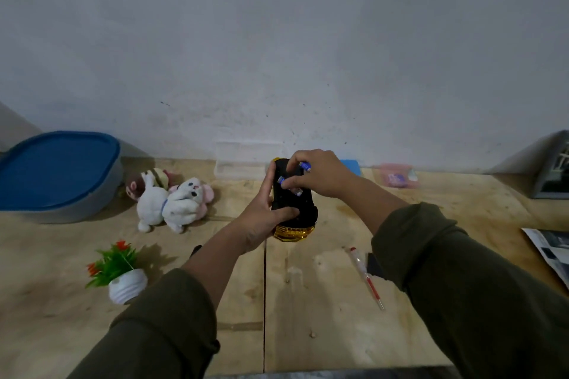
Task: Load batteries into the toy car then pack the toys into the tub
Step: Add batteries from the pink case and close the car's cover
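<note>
The toy car (294, 203) is held upside down above the middle of the tabletop (323, 317), black underside toward the camera and gold body showing at the near end. The left hand (264, 218) grips it from the left side, thumb across the underside. The right hand (320, 175) reaches over the far end, fingers curled, pinching one battery (289, 186) down against the underside while a second battery (305, 166) pokes out between its fingers. Just behind the car a clear plastic box (234, 163) sits at the wall. To the left lie a white plush rabbit (175, 203) and a brown plush (147, 183), touching each other, and beyond them the grey tub (101, 194) with its blue lid (55, 169) on. Nearer, a small potted plant (120, 274) stands at left; a red-and-clear pen (366, 277) lies at right beside the right sleeve (446, 271)
</note>
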